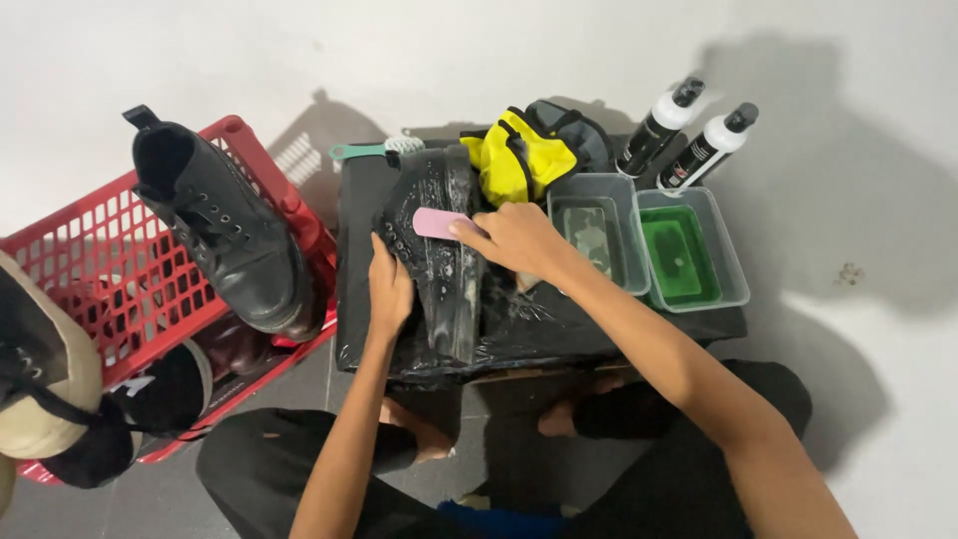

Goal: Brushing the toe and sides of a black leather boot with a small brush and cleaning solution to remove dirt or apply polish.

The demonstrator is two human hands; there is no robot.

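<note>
A black boot (pixel 444 255) lies wet and soapy on a low table wrapped in black plastic (pixel 559 324). My left hand (pixel 389 289) grips the boot's left side and steadies it. My right hand (pixel 514 238) holds a pink brush (pixel 437 223) pressed against the boot's upper part. Just behind my right hand lies a yellow and black cloth (pixel 519 155).
Two clear tubs stand on the table's right: one with murky water (pixel 594 235), one with green liquid (pixel 684 250). Two spray bottles (pixel 689 145) lean behind them. A teal brush (pixel 374 150) lies at the back. A red basket (pixel 130 289) at left holds another black boot (pixel 225 230) and other shoes.
</note>
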